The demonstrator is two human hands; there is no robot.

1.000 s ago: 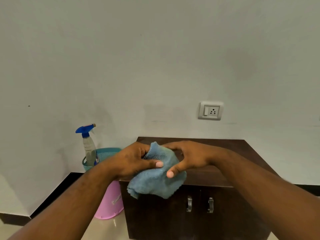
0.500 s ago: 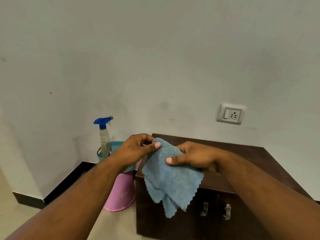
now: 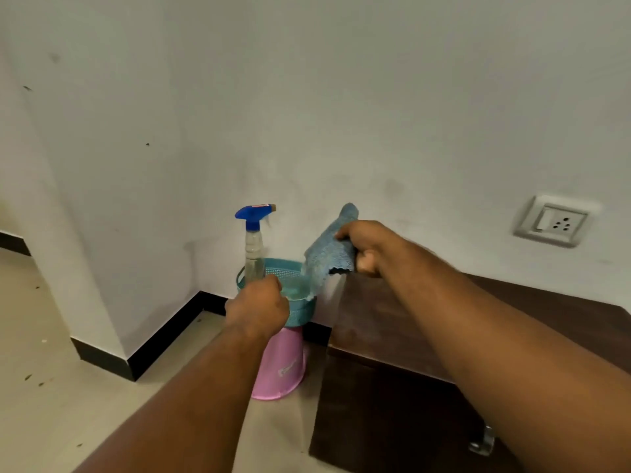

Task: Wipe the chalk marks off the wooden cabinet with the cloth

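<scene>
While the R hand (image 3: 363, 247) grips the cloth (image 3: 326, 256) (blue, scalloped edge), thumb below and fingers curled over the top, the fabric is held in the air above the L end of the wooden cabinet (image 3: 392, 322), clear of its top. One corner sticks up past the knuckles. The lower part hangs down in front of the teal basket (image 3: 293, 314); whether it touches the rim cannot be told.

L hand (image 3: 259, 307): back of hand twd. camera, fingers curled and hidden at the basket's near rim, just below the spray bottle (image 3: 254, 254). Whether they hold the bottle or the rim cannot be told.

Spray bottle: clear body, blue trigger head, upright inside the basket. The basket sits on a pink bucket (image 3: 281, 368), which stands on the beige floor (image 3: 68, 387) just beside the cabinet's L side, in the corner of the room.

Cabinet: dark brown, top and front both in view, w/ a metal handle (image 3: 482, 442) low on the front. Its top is motion-blurred, so chalk marks cannot be made out.

Bkgd.: pale wall (image 3: 307, 97) w/ black skirting (image 3: 164, 339) along its base; white switch-and-socket plate (image 3: 553, 221) on the wall above the cabinet, to the R of the cloth. Both forearms are bare.
</scene>
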